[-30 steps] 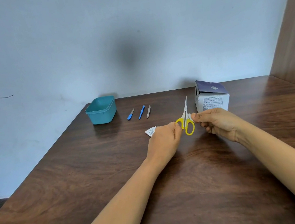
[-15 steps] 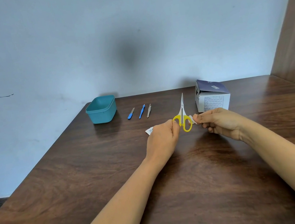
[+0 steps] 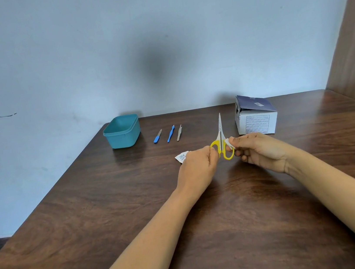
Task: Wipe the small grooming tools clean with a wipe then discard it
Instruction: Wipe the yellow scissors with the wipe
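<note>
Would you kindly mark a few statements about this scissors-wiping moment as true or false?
1. The left hand grips the yellow scissors by a handle loop. True.
2. The right hand holds the wipe against the blade tips. False: it pinches the wipe on the other handle loop.
3. Three small tools lie between the teal container and the scissors. True.
4. The scissors point their blades toward the person. False: they point away, toward the wall.
</note>
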